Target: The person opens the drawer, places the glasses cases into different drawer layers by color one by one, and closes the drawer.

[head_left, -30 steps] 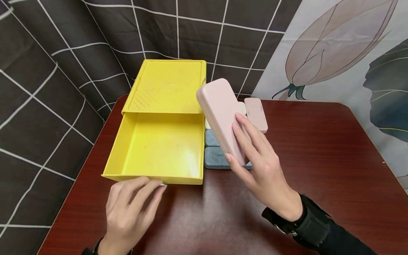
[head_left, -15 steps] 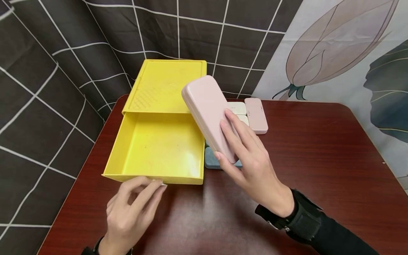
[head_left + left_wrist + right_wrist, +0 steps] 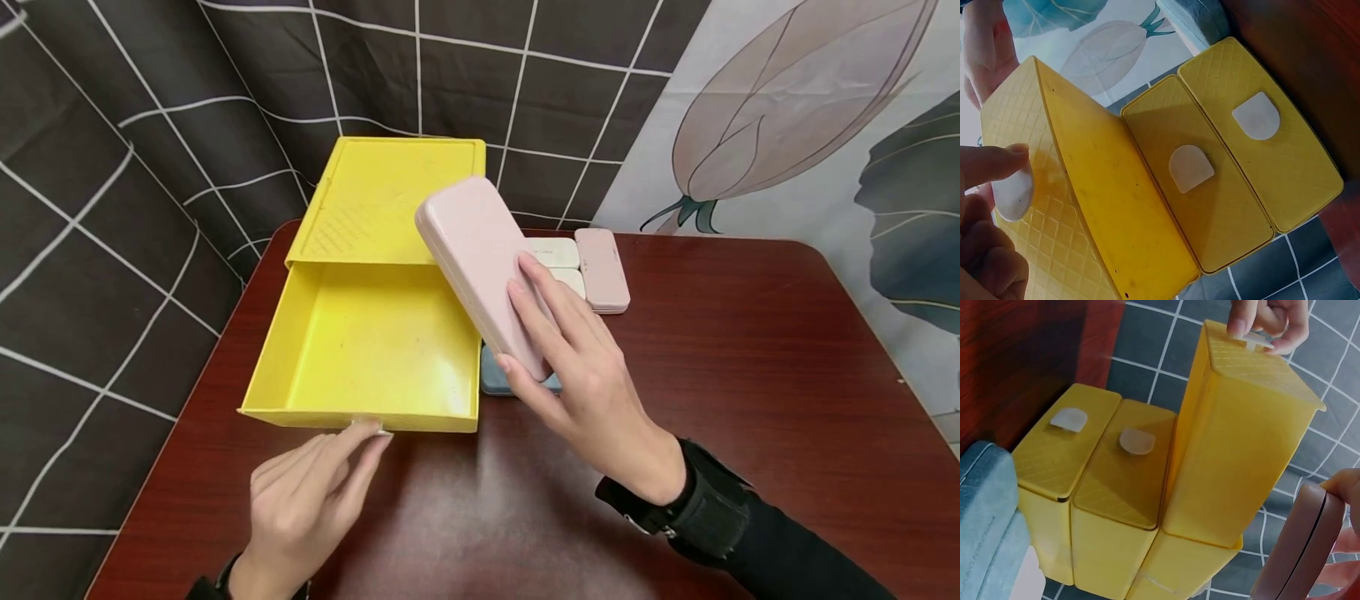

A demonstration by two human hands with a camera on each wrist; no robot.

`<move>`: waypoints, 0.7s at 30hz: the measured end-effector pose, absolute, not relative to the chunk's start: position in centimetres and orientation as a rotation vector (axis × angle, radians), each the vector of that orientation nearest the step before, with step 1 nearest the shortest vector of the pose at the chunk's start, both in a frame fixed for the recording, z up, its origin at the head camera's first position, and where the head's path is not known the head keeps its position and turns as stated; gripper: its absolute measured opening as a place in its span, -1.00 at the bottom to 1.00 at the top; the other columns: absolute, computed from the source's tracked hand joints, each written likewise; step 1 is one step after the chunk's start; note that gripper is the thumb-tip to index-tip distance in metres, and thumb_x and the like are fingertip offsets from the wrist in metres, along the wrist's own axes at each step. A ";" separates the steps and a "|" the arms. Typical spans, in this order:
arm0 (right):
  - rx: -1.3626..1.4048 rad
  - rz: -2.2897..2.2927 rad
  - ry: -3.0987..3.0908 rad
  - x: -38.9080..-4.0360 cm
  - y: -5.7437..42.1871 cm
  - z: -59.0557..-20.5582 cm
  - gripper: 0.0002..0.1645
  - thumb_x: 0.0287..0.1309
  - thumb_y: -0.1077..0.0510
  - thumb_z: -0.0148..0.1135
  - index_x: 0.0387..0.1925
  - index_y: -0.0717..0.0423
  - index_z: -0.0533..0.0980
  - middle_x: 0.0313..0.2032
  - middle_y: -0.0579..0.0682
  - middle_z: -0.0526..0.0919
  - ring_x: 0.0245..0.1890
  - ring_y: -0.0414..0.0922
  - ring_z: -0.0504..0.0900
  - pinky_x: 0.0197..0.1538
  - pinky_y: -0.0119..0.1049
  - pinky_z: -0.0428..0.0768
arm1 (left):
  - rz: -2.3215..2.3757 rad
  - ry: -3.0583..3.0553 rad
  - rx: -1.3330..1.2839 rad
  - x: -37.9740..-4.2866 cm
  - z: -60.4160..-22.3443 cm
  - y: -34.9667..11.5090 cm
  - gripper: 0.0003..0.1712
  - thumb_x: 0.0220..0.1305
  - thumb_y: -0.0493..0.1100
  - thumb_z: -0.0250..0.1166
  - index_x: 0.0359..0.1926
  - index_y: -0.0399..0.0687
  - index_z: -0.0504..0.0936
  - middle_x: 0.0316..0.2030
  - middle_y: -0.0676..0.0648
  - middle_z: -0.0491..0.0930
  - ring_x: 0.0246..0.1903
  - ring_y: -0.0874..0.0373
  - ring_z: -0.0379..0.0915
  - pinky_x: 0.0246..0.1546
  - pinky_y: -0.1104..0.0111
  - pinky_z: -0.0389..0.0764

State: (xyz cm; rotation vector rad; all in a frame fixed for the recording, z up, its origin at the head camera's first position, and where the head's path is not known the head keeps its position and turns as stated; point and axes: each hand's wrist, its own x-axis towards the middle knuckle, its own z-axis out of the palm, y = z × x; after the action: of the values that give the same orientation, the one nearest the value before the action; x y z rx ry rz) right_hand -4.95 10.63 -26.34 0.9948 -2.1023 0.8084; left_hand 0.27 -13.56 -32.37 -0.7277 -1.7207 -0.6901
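Two inscriptions, too fine to read, mark a white rounded case (image 3: 553,252) and a blue-grey leather-like case (image 3: 985,484), both right of the yellow plastic drawer unit (image 3: 386,200). Beneath and beyond them, right of the unit, stretches the dark-red wood-grain worktop (image 3: 750,375). In front of the unit, the left hand (image 3: 303,504), its grip nearly closed, pinches the white half-round tab (image 3: 383,432) of the pulled-out, diamond-textured top drawer (image 3: 442,423). The right hand (image 3: 592,387), its grip parted around a smooth pale-pink oblong case (image 3: 480,258), holds it tilted above the unit's right edge.
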 end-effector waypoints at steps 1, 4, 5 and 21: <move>1.003 0.814 -2.097 -5.0 10.5 -26.3 -0.39 0.15 0.13 0.17 0.19 0.38 0.35 0.27 0.26 0.29 0.22 0.11 0.31 0.21 -0.05 0.28 | -0.697 -1.729 -0.734 0.3 -32.4 -13.6 -0.85 0.05 -0.23 0.35 -0.41 -0.27 0.66 -0.73 0.14 0.26 -0.75 0.41 0.01 -0.74 0.61 -0.04; 1.020 0.826 -2.087 -5.1 10.1 -26.2 -0.39 0.14 0.14 0.18 0.18 0.39 0.35 0.26 0.26 0.29 0.22 0.11 0.32 0.20 -0.05 0.29 | -0.711 -1.751 -0.749 0.3 -32.2 -13.6 -0.85 0.07 -0.23 0.33 -0.41 -0.28 0.65 -0.72 0.16 0.23 -0.75 0.41 0.01 -0.75 0.62 -0.03; 1.024 0.831 -2.087 -5.2 9.9 -26.2 -0.39 0.14 0.14 0.18 0.18 0.39 0.35 0.27 0.26 0.29 0.22 0.11 0.32 0.20 -0.06 0.29 | -0.711 -1.757 -0.751 0.3 -32.0 -13.5 -0.85 0.09 -0.23 0.32 -0.42 -0.29 0.64 -0.72 0.15 0.23 -0.75 0.41 0.01 -0.75 0.62 -0.02; 1.087 0.851 -2.053 -5.7 7.8 -25.8 -0.40 0.14 0.15 0.18 0.17 0.38 0.36 0.27 0.25 0.29 0.23 0.08 0.30 0.20 -0.03 0.28 | -0.718 -1.802 -0.796 0.3 -31.2 -13.5 -0.82 0.16 -0.21 0.26 -0.42 -0.29 0.61 -0.71 0.16 0.23 -0.73 0.42 0.02 -0.73 0.65 -0.01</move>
State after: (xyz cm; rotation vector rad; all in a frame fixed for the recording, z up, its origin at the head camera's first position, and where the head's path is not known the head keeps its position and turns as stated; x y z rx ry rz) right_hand -5.65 7.77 -25.77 1.0871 -2.0527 0.8509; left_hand 0.34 -13.52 -31.18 -0.7959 -1.8018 -0.7179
